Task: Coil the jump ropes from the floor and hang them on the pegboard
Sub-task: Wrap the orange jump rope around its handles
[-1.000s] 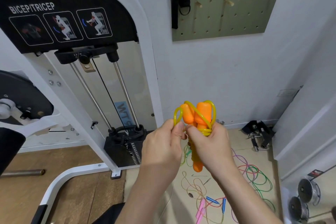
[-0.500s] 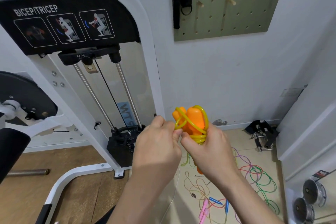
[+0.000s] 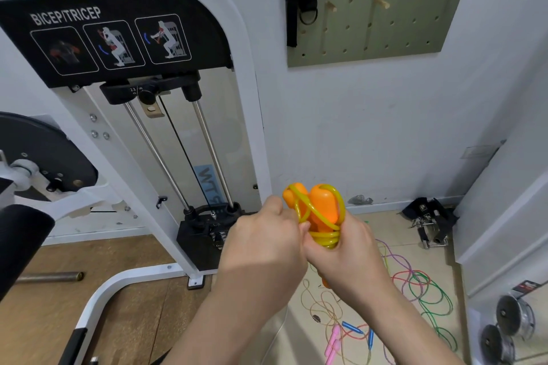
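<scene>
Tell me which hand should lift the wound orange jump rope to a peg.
Right: the right hand grips the orange jump rope whole; the left hand only pinches its cord.

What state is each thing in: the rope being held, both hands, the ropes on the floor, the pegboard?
orange jump rope: yellow cord wound round its two handles, off the floor, not yet hung.
left hand: pinches the cord at the bundle's left side.
right hand: grips the wound handles.
floor ropes: loose, tangled, uncoiled.
pegboard: on the wall, no jump rope on it.
black strap: hangs at the pegboard's left edge.
</scene>
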The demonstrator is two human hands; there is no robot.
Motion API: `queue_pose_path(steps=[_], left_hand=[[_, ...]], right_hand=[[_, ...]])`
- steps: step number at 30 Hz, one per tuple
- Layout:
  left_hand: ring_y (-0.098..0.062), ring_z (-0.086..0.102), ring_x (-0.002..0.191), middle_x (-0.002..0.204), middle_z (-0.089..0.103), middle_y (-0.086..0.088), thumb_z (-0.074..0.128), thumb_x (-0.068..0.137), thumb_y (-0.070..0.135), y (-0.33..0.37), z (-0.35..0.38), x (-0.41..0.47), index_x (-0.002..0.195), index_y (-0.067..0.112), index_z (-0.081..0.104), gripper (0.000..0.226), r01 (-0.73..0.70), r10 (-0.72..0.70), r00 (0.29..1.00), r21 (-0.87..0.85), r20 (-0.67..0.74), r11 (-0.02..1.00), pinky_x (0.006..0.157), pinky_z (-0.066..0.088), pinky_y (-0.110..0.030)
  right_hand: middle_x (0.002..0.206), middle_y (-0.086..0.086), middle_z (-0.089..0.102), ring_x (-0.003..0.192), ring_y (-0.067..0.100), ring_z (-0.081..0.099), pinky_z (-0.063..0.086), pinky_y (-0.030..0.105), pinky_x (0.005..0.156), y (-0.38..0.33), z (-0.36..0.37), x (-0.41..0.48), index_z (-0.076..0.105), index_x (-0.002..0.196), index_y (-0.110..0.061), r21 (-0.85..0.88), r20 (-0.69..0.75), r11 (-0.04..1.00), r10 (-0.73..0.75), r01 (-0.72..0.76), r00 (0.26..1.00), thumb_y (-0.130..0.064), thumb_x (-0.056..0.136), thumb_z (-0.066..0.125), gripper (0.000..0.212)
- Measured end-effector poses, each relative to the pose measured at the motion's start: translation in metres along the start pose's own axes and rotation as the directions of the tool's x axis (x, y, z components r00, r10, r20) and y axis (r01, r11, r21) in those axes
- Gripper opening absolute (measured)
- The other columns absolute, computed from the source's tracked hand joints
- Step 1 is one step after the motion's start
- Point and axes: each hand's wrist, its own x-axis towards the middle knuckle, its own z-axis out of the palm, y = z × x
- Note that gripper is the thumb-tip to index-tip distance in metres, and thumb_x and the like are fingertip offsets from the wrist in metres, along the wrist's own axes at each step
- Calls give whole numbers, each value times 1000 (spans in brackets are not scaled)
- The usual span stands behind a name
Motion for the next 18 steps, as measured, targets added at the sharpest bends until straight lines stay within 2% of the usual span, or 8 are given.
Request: queue_pose_path(steps=[2, 5, 8, 10, 12, 13, 15, 18], left_hand=[[-24, 56, 86, 81, 40, 4, 40, 97, 37, -10, 7, 6, 80, 22, 57, 29, 100, -98, 995, -171, 22, 980, 68, 34, -33], [-20, 51, 73, 67, 42, 3, 44, 86, 40, -16, 12, 9, 60, 19, 51, 34, 121, -154, 986, -365, -63, 923, 61, 28, -34], [-19, 59, 66, 64, 59, 1, 62, 78, 39, -15, 17, 7, 62, 16, 65, 28, 168, -190, 982, -566, 22, 807, 64, 47, -32], [-22, 68, 70, 68, 70, -2, 79, 69, 31, -14, 15, 4, 76, 18, 73, 16, 246, -216, 964, -819, 153, 519, 69, 56, -33], [-29, 71, 72, 75, 72, -13, 83, 67, 29, -14, 17, 0, 94, 12, 67, 36, 275, -221, 945, -950, 239, 147, 68, 60, -36], [-30, 71, 69, 75, 72, -15, 76, 69, 31, -14, 17, -1, 102, 15, 60, 40, 267, -238, 940, -961, 243, 71, 66, 60, -36], [-28, 70, 62, 72, 72, -13, 67, 71, 37, -14, 12, 0, 109, 26, 53, 42, 282, -241, 938, -953, 251, 106, 60, 59, -35], [-16, 66, 57, 66, 69, -7, 66, 79, 35, -27, 13, 6, 108, 25, 66, 30, 303, -177, 949, -907, 260, 292, 58, 57, -30]], right_hand=[[59, -15, 49, 61, 5, 46, 33, 12, 54, 4, 2, 0, 43, 68, -36, -94, 31, 994, -49, 52, 998, -38, 80, 68, 27], [69, -18, 50, 67, 1, 47, 35, 10, 59, 8, 4, 1, 44, 79, -39, -144, 50, 986, -82, 88, 995, -31, 78, 73, 30], [73, -21, 52, 69, -3, 49, 36, 10, 60, 16, -3, 3, 49, 83, -43, -146, 38, 984, -94, 99, 995, -31, 76, 72, 27], [82, -20, 57, 75, -1, 52, 40, 14, 63, 18, -7, 5, 58, 96, -38, -140, 36, 985, -98, 102, 995, -41, 73, 66, 24], [90, -19, 59, 81, -1, 54, 42, 13, 67, 18, -9, 6, 59, 106, -37, -147, 40, 982, -113, 118, 993, -48, 71, 61, 36], [92, -19, 59, 82, 0, 55, 43, 14, 67, 18, -9, 7, 58, 107, -38, -167, 50, 978, -115, 122, 992, -48, 70, 59, 39], [92, -17, 60, 81, 4, 56, 46, 20, 66, 16, -8, 5, 56, 107, -39, -233, 95, 965, -102, 121, 990, -46, 69, 56, 38], [85, -15, 56, 75, 6, 54, 46, 25, 64, 14, -14, 9, 55, 100, -40, -276, 171, 953, -78, 124, 982, -42, 68, 53, 33]])
